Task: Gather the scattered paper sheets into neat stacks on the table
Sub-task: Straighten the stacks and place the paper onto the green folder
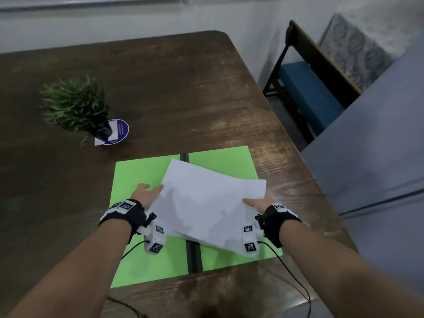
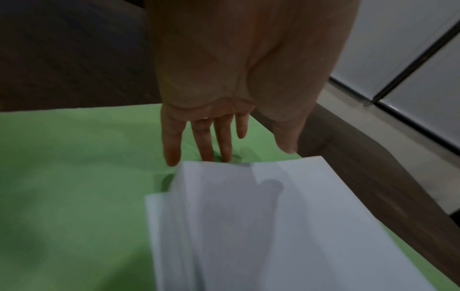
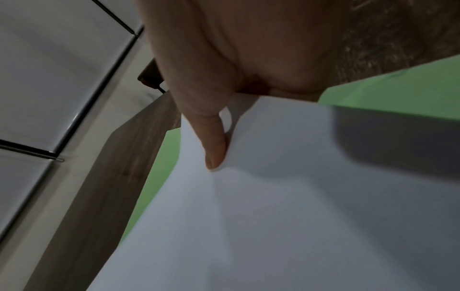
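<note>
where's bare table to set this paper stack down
Free: the wide wooden table stretch beyond the green mat, right of the potted plant, and the strip left of the mat. Crowded: the mat's middle, under the paper stack held between left hand and right hand.

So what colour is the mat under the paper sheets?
Bright green mat, with a dark strip down its middle; the head view shows it best.

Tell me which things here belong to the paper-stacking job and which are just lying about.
Job:
white paper sheets, pinched by right hand
left hand, fingers straight at the sheets' edge
green mat under them
table

Lying about:
potted plant
blue round card under it
chair
</note>
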The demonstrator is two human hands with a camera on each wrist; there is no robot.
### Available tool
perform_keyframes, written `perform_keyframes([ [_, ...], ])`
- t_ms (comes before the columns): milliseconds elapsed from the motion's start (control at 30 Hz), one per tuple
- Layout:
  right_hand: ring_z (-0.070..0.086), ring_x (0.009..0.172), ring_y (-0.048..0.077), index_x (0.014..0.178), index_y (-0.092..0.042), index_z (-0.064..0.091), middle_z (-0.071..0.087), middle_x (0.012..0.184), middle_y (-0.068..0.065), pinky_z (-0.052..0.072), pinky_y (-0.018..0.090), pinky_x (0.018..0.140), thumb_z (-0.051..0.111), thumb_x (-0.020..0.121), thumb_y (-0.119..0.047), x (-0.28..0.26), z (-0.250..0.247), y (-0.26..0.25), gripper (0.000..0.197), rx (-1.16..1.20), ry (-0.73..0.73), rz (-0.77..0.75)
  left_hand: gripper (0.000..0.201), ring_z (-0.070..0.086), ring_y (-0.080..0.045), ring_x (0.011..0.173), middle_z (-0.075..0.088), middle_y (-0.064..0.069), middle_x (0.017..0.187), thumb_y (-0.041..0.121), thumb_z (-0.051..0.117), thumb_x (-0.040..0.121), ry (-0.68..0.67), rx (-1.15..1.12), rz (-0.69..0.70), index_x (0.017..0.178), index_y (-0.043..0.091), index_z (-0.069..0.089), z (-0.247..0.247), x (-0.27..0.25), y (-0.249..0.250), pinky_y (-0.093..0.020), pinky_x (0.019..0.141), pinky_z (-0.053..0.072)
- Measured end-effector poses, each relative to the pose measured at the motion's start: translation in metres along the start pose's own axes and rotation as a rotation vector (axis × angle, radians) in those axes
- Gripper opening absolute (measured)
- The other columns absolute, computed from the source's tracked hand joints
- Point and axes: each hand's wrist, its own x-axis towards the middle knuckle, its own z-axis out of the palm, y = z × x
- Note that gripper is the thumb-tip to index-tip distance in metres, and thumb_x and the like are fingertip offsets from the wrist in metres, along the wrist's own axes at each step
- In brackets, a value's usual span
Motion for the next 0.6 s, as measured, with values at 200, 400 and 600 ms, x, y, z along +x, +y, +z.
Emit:
perform_keyframes([
  [200,0.065,0.104,0.026,0.107,-0.015,0.067,0.068,0.119,0.007,0.049,0.044,0.098,0.086,0.063,-0.033,0.011,-0.006,-0.002,0.051,-0.111,-0.037,0.041,0.077,0.062,-0.033,0.092,0.058,-0.022,0.118,0.059,0.056,0.084,0.009,-0.147,-0.282,0.131,-0.001,0.049,-0.003,-0.014,-0.054,-0.041,0.082,0.053],
  [400,0.042,0.132,0.028,0.148,-0.012,0.029,0.036,0.15,0.013,0.049,0.02,0.087,0.067,0.086,-0.046,-0.043,-0.011,-0.041,0.081,-0.453,-0.05,0.135,0.097,0.044,-0.041,0.128,0.027,-0.019,0.152,0.073,0.057,0.074,-0.192,-0.368,-0.357,0.148,0.016,0.029,0.035,-0.047,-0.067,-0.05,0.101,0.044],
  [600,0.03,0.139,0.032,0.15,-0.022,0.02,0.031,0.151,0.012,0.032,0.048,0.111,0.08,0.07,-0.047,-0.026,0.011,-0.078,0.104,-0.585,0.174,-0.268,0.104,0.064,-0.03,0.093,0.059,-0.019,0.125,0.062,0.082,0.049,-0.109,-0.573,-0.344,0.131,0.005,0.055,0.07,-0.042,-0.06,-0.043,0.086,0.054],
])
